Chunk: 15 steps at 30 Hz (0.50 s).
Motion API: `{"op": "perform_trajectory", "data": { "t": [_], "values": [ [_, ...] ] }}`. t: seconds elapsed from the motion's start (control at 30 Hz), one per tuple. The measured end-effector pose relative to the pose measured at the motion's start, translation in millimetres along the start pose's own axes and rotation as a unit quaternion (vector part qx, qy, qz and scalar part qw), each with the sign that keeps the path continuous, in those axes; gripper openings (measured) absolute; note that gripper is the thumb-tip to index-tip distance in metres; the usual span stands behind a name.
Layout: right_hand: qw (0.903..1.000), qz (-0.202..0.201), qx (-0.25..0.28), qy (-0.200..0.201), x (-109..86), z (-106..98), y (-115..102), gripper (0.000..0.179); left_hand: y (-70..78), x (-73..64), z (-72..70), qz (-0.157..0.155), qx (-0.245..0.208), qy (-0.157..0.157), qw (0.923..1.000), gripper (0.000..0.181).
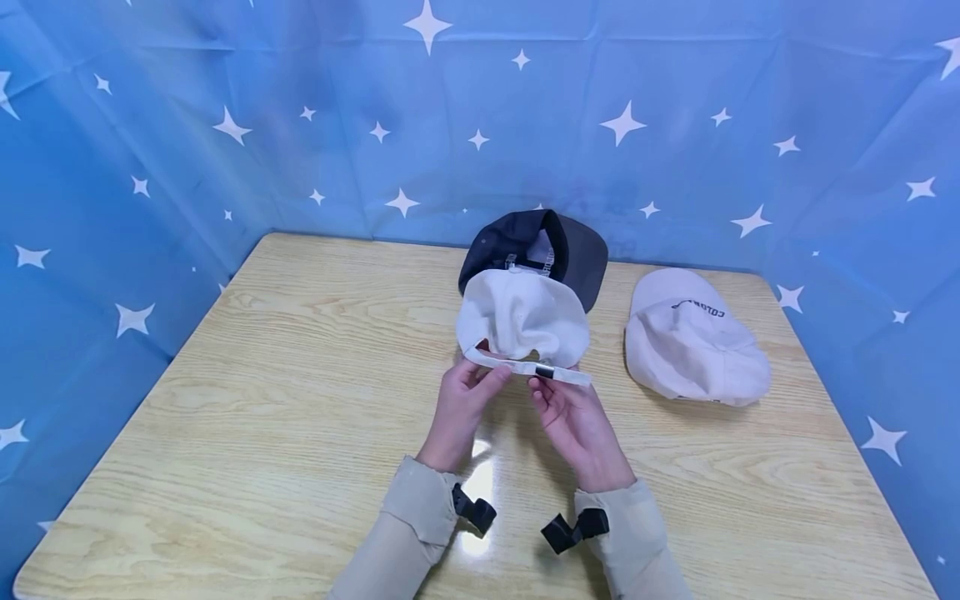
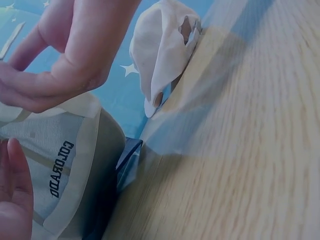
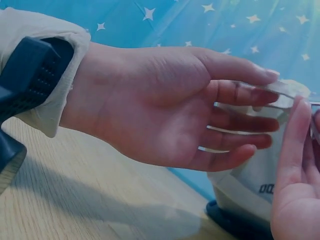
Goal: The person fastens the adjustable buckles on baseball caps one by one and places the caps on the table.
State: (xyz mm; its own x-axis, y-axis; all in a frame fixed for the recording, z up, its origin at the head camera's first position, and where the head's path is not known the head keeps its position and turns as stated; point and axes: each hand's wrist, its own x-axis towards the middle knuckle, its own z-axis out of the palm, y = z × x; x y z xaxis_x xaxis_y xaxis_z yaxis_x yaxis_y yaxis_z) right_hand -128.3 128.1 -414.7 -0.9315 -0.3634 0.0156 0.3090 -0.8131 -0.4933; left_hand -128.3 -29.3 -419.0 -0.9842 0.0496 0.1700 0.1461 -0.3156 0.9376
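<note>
L hand (image 1: pixel 461 414) and R hand (image 1: pixel 581 433) pinch the strap (image 1: pixel 525 367) of the white cap (image 1: pixel 517 317), fingers narrow — prob. changing its fit. Next move prob. needs firm hold, small tugs.

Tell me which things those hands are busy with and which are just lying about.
Part of the job:
White cap
Left hand and right hand, pinching its strap

Probably just lying about:
Dark cap, behind that one, in neither hand
Pale cap with lettering, off to the right on the table
</note>
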Motion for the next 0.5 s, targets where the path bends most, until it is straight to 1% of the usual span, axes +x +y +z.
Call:
{"op": "perform_trajectory", "data": {
  "t": [0.17, 0.3, 0.37, 0.5],
  "values": [
    [0.9997, 0.007, 0.02, -0.009, -0.8, -0.8, -0.4, 0.018, 0.3, 0.7, -2.2, 0.003, -0.019, 0.009, 0.9998, 0.03],
    [0.9997, 0.008, 0.022, -0.01, -0.6, -0.8, -0.4, 0.017, 0.2, 1.3, -2.2, 0.01, -0.006, 0.006, 0.9999, 0.03],
    [0.9997, 0.006, 0.02, -0.013, -0.4, -0.5, -0.4, 0.016, 1.7, 1.4, -1.9, 0.008, 0.0, 0.006, 1.0, 0.028],
    [0.9999, 0.001, 0.007, -0.014, -0.3, -0.5, -0.1, 0.015, 9.7, -0.2, 0.2, -0.002, -0.003, 0.004, 1.0, 0.026]
  ]
}}
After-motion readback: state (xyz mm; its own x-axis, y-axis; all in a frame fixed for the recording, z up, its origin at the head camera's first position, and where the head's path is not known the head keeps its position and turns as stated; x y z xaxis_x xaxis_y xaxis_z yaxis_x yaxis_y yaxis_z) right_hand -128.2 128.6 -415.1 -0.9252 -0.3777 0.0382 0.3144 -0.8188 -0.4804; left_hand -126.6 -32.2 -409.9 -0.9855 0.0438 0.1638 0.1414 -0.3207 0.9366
